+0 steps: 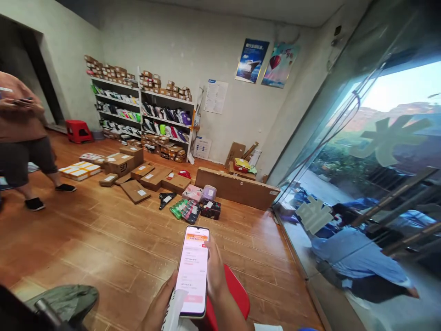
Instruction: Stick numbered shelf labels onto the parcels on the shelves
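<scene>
A smartphone (191,276) is held upright in front of me, its lit screen showing a mostly white page with an orange banner at the top. My left hand (160,299) is closed at the phone's lower left side. A white plastic packet with dark print (172,312) is beside that hand and overlaps the phone's lower left corner. My right hand (216,271) is closed along the phone's right side, its thumb tip over the upper right of the screen. Fingers behind the phone are hidden. Under my right forearm shows a red stool (237,294).
Cartons (120,163) and wrapped parcels (186,209) lie on the wooden floor (138,248) ahead. A long flat carton (237,188) stands on edge near the glass wall (327,151). Shelves (167,95) of parcels line the back wall. A person (24,133) stands at left near another red stool (79,132).
</scene>
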A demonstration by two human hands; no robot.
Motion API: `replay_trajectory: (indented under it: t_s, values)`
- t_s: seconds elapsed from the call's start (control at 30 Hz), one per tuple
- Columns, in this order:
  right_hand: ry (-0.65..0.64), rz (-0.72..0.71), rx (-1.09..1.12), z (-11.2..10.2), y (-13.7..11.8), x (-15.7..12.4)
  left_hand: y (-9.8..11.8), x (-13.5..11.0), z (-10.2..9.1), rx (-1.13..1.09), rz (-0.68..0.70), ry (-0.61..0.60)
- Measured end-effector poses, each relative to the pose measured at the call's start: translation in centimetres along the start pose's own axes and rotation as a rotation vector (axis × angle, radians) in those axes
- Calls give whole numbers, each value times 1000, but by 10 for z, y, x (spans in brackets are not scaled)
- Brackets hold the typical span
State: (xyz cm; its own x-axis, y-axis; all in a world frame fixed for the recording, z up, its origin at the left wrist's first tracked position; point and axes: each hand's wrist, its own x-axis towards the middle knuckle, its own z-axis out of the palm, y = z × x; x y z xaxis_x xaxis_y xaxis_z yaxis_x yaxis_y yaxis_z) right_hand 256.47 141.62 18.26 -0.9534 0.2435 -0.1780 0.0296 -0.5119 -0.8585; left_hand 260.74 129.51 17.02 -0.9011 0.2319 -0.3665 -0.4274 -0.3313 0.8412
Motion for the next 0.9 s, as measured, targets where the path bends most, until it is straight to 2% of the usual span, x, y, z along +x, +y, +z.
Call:
replay_trajectory:
  t_s: [0.1,0.27,0.4,0.53,0.7,0.9]
  values:
    - [-70,58,14,1,-2,2,-2,5,-1,0,52,50]
    - [-96,91,-10,-1,-6,7,-9,10,-5,-27,28,51]
    - [-126,91,12,-1,-7,9,-7,6,2,4,54,123]
    - [-173,105,83,0,-9,9,3,2,10,-8,39,93]
    - [-196,137,46,-1,-15,11,7,3,6,38,47,15]
    - [-227,145,11,0,-18,13,4,4,8,-23,-3,69]
